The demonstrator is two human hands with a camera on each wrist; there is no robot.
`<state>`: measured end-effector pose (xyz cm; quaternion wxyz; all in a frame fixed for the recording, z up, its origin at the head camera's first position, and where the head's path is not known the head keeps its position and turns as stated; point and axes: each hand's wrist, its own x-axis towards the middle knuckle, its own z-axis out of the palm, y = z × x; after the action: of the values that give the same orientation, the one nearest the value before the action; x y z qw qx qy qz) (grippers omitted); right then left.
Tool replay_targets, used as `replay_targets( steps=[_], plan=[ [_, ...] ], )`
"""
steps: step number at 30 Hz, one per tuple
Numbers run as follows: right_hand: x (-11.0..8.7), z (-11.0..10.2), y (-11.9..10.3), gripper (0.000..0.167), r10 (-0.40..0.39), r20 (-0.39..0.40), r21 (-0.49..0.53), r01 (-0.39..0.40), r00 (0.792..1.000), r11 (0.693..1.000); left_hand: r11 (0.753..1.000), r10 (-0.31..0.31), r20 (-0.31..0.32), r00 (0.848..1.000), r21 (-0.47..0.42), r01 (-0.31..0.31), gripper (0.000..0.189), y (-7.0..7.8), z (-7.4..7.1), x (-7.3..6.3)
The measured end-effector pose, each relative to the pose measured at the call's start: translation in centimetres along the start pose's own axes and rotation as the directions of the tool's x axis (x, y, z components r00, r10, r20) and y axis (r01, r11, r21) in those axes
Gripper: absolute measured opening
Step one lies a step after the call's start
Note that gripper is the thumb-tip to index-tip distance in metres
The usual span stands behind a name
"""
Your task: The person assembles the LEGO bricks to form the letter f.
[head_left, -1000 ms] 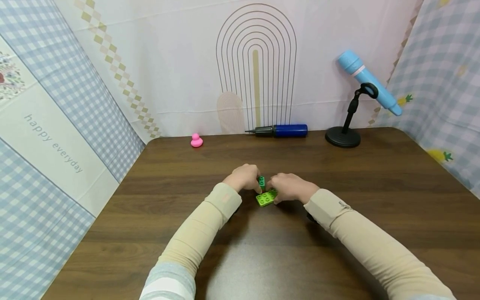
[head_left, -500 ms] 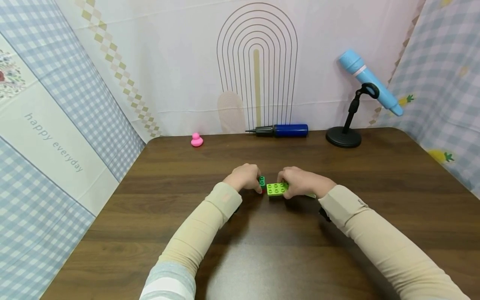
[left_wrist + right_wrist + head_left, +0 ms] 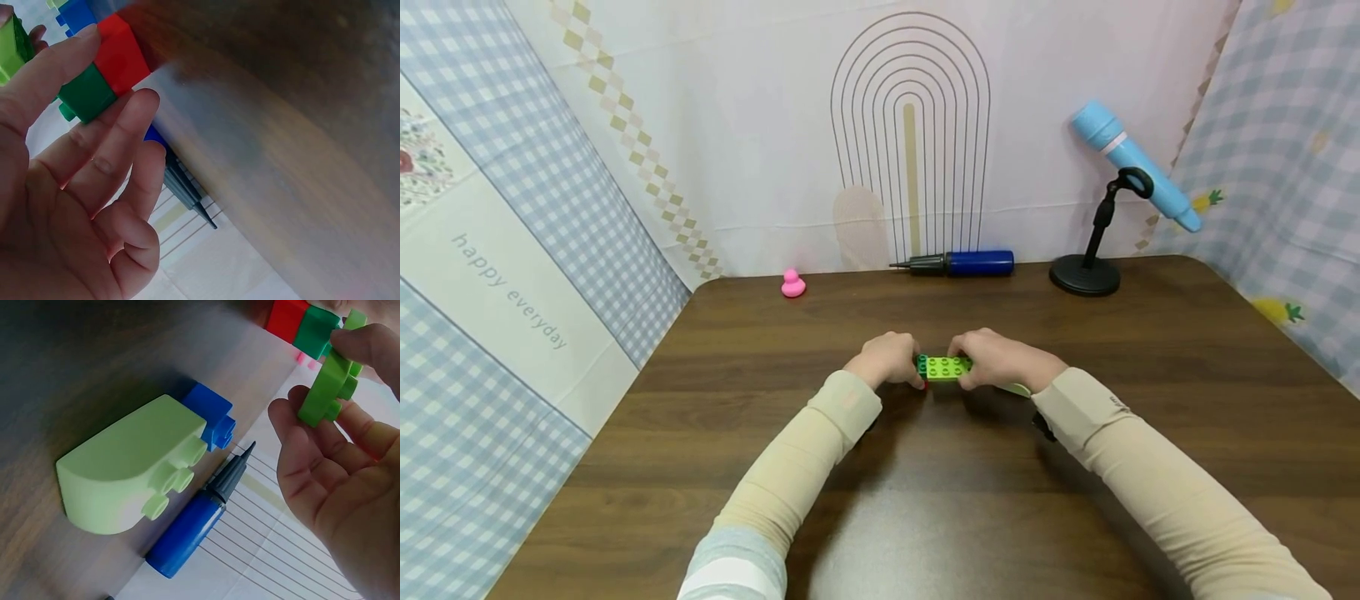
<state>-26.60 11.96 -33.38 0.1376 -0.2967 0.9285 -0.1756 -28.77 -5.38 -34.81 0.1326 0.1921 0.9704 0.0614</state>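
Note:
My left hand [image 3: 886, 360] pinches a dark green toy brick [image 3: 87, 92] stacked on a red brick [image 3: 123, 55], thumb on one side and fingertips on the other. My right hand [image 3: 1000, 360] grips one end of a flat lime green brick [image 3: 945, 368], its studs facing up. The lime brick's free end meets the dark green brick [image 3: 922, 365] at its top; whether they are joined, I cannot tell. Beneath the right hand a pale green curved block [image 3: 134, 453] and a blue brick [image 3: 209, 406] rest on the table, mostly hidden in the head view.
Along the back of the wooden table [image 3: 700, 467] stand a pink duck [image 3: 793, 283], a blue hand pump [image 3: 977, 263] and a black stand [image 3: 1086, 271] bearing a light blue toy microphone [image 3: 1138, 167]. A printed cloth [image 3: 760, 125] hangs behind.
The right hand first drew right and turned the lime brick level, then came back left until its end met the dark green brick. The left hand has stayed in place.

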Motion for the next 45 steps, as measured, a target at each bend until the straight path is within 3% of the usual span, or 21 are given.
replay_targets(
  steps=[12,19,25,34,45],
  plan=[
    [0.8,0.0,-0.5,0.031,-0.011,-0.023,0.004,0.011,1.0,1.0,1.0,0.019,-0.033,0.999,-0.016,-0.02,0.032,0.0,0.0,-0.3],
    [1.4,0.0,-0.4,0.03,-0.016,-0.041,-0.008,0.016,0.999,1.0,0.997,0.042,-0.026,0.999,-0.067,-0.044,0.031,-0.2,-0.6,-0.7],
    [1.8,-0.3,-0.6,0.03,-0.021,-0.057,-0.024,0.02,0.998,1.0,0.996,0.066,-0.051,0.997,-0.054,-0.069,0.03,-0.2,-1.0,-0.7],
    [2.2,0.3,-1.1,0.032,-0.033,-0.066,-0.051,0.03,0.997,0.998,0.998,0.028,-0.06,0.998,-0.052,-0.031,0.048,0.1,-0.8,-1.0],
    [2.5,0.3,-1.5,0.028,-0.061,-0.081,-0.103,0.052,0.995,0.993,0.998,0.02,-0.062,0.998,-0.054,-0.023,0.051,-0.1,-0.6,-0.8]
  ],
)
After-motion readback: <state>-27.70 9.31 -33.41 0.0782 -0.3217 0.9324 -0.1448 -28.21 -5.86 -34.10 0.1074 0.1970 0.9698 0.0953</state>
